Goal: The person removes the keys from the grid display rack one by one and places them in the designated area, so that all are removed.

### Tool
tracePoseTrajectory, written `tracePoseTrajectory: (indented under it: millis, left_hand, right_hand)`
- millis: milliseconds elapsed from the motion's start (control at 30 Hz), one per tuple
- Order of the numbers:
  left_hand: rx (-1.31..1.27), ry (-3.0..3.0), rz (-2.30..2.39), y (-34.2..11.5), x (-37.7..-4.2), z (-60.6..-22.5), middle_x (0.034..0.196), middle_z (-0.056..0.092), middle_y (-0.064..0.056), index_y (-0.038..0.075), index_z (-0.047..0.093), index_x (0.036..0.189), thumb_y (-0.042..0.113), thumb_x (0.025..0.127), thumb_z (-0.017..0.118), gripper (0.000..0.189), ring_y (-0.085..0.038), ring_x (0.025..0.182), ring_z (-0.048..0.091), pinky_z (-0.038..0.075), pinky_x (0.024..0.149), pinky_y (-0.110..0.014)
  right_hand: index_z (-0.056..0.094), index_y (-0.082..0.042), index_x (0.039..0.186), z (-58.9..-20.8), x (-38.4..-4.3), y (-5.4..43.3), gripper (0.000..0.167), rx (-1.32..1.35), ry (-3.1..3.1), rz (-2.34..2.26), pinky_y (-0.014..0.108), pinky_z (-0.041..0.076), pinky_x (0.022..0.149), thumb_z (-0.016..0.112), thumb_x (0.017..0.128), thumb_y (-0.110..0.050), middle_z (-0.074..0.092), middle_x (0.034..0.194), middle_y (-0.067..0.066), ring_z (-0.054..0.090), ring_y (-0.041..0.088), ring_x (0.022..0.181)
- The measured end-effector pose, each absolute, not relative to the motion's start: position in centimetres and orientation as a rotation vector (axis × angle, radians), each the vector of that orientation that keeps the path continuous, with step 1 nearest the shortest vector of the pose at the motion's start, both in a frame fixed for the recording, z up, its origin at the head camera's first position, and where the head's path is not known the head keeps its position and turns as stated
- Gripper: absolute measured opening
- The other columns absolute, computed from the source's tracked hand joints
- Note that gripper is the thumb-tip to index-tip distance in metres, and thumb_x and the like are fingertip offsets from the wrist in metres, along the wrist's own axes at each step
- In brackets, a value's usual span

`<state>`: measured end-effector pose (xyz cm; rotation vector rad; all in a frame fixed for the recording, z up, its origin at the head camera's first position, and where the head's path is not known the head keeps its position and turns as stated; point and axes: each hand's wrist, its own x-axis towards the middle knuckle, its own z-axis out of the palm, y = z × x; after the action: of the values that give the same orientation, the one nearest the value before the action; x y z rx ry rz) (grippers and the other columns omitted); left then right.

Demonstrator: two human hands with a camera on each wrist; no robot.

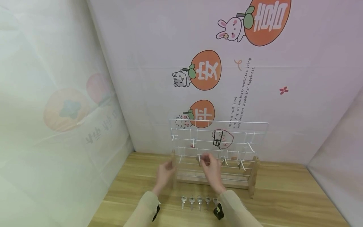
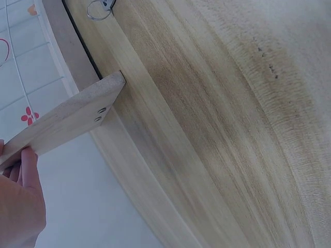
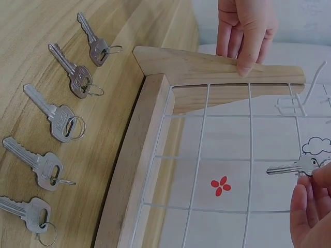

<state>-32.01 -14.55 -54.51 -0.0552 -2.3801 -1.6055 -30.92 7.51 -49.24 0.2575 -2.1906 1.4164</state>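
A white wire grid rack point(image 1: 218, 121) stands on wooden feet and posts on the table. With thumb on one side and fingers on the other, my left hand point(image 1: 165, 174) grips the rack's left wooden post point(image 2: 67, 116). My right hand point(image 1: 212, 170) is in front of the grid's middle, pinching a silver key point(image 3: 289, 168) by its head, close to a white hook point(image 1: 199, 158). The key's ring is mostly hidden by the fingers. Other keys point(image 1: 241, 164) hang on hooks at the right of the grid.
Several silver keys point(image 3: 62, 121) with split rings lie in a row on the wood-grain table point(image 1: 136, 179) before the rack. Bare white hooks point(image 1: 250, 147) stick out of the grid. A printed white cloth point(image 1: 153, 94) stands behind, with pale cloth walls at both sides.
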Motion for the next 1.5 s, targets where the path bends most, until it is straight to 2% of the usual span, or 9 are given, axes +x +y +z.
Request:
tracePoseTrajectory:
  millis: [267,467,833,1200,1500]
  left_hand:
    - [-0.057,-2.382,-1.607,-14.5,-32.1,-54.3,0.118,0.07,-0.025,-0.004,0.063,0.125,0.008,0.086,0.072,0.042,-0.041,0.108,0.068,0.061,0.09,-0.045]
    - [-0.074,-2.385,-1.607,-14.6,-32.1,-54.4,0.118,0.07,-0.025,-0.004,0.062,0.126,0.008,0.087,0.071,0.042,-0.04,0.108,0.068,0.061,0.09,-0.043]
    - [-0.086,-2.377,-1.596,-14.6,-32.1,-54.6,0.118,0.07,-0.024,-0.004,0.062,0.126,0.008,0.086,0.072,0.043,-0.038,0.107,0.069,0.061,0.09,-0.042]
    - [-0.086,-2.382,-1.599,-14.7,-32.0,-54.7,0.118,0.07,-0.024,-0.004,0.063,0.125,0.009,0.086,0.072,0.043,-0.036,0.107,0.069,0.061,0.09,-0.041]
    - [-0.104,-2.368,-1.641,-14.6,-31.9,-54.7,0.119,0.069,-0.026,-0.005,0.06,0.128,0.008,0.088,0.07,0.043,-0.04,0.109,0.068,0.062,0.089,-0.039]
  right_hand:
    - [0.065,-0.001,0.098,-49.1,-30.5,7.7,0.016,0.281,-2.2,1.397,0.027,0.062,0.075,0.068,0.084,0.005,0.072,0.093,0.014,0.069,0.023,0.083]
    - [0.066,0.0,0.102,-48.9,-30.2,7.8,0.019,0.292,-2.208,1.394,0.025,0.062,0.072,0.066,0.084,0.006,0.072,0.091,0.014,0.069,0.024,0.081]
    - [0.069,-0.005,0.096,-48.8,-29.9,8.2,0.013,0.291,-2.27,1.365,0.017,0.057,0.072,0.068,0.086,0.002,0.073,0.091,0.009,0.067,0.018,0.081]
    - [0.07,-0.007,0.092,-48.9,-29.8,8.7,0.012,0.37,-2.248,1.336,0.017,0.058,0.067,0.072,0.084,0.001,0.074,0.087,0.006,0.068,0.014,0.075]
    - [0.072,-0.009,0.092,-48.2,-29.2,9.1,0.011,0.353,-2.321,1.352,0.015,0.057,0.067,0.073,0.084,-0.002,0.075,0.086,0.005,0.065,0.007,0.074]
